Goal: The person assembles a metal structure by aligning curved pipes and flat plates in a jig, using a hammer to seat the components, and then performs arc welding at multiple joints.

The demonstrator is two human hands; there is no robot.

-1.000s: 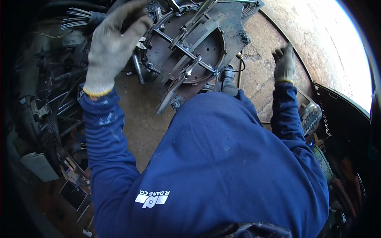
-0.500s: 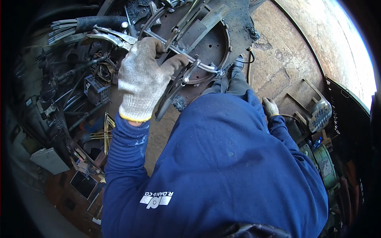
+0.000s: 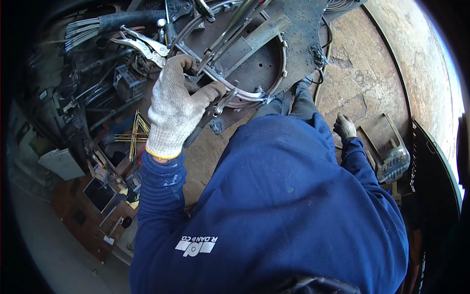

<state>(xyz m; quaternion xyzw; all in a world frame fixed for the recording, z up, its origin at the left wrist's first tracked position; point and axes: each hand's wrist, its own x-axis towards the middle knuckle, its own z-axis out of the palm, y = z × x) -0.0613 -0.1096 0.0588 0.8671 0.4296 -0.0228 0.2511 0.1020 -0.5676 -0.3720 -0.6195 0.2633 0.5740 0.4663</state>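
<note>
My left hand (image 3: 176, 105), in a knitted grey-white glove with a yellow cuff edge, reaches over the round steel work. Its curled fingers and thumb are closed at a bright steel bar (image 3: 213, 75) across the ring (image 3: 285, 54); part of the grip is hidden. Locking pliers (image 3: 147, 47) are beside the knuckles, and a dark clamp (image 3: 229, 98) is by the thumb. A flat steel piece (image 3: 267, 33) lies across the ring on a dark metal plate (image 3: 303, 29). Low at my right side, my gloved right hand (image 3: 344, 126) hangs with loosely bent fingers, nothing visible in it.
A bundle of welding rods (image 3: 82, 32) and a small hammer (image 3: 161, 23) lie at the far left. Scrap and brass-coloured rods (image 3: 134, 136) are on the left. A cable (image 3: 329, 39) runs beside the plate. A metal frame with a slotted part (image 3: 393, 159) stands at the right.
The whole view has shifted slightly. My left hand stays at the bar, its thumb a little lower. My right hand has swung slightly to the right and up, away from my body.
</note>
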